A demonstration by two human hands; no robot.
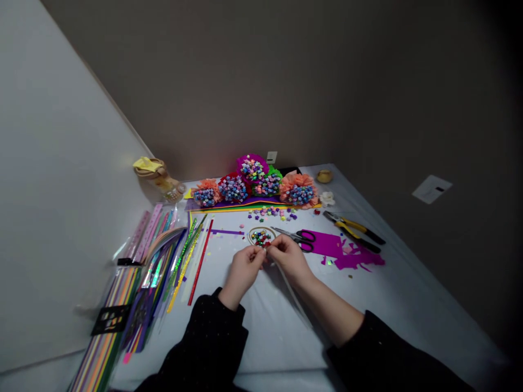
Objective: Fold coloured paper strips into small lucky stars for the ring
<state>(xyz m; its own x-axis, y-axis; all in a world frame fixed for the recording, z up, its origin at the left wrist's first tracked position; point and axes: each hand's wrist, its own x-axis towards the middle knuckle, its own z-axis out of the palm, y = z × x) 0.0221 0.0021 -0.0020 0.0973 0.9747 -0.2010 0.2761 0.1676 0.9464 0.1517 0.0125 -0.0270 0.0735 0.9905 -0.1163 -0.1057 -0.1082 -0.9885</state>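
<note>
My left hand [245,267] and my right hand [290,261] meet low over the table, fingertips pinched close together. Between them they hold a pale paper strip [293,296], its long tail hanging down beside my right wrist. The end at my fingertips is too small to make out clearly. Just beyond my fingers sits a round, gold-rimmed dish [250,235] of small shiny folded stars [261,237]. Scissors [300,238] with black handles lie to the right of the dish, close to my right hand. Pastel paper stars [278,213] are scattered farther back.
Star-filled crepe-paper bouquets [249,185] line the back near the wall. Bundled paper strips [110,321] and loose glittery strips [186,261] lie left. Yellow-handled pliers [355,228] and torn magenta paper [355,255] lie right. A tape dispenser-like tan object [157,174] stands back left.
</note>
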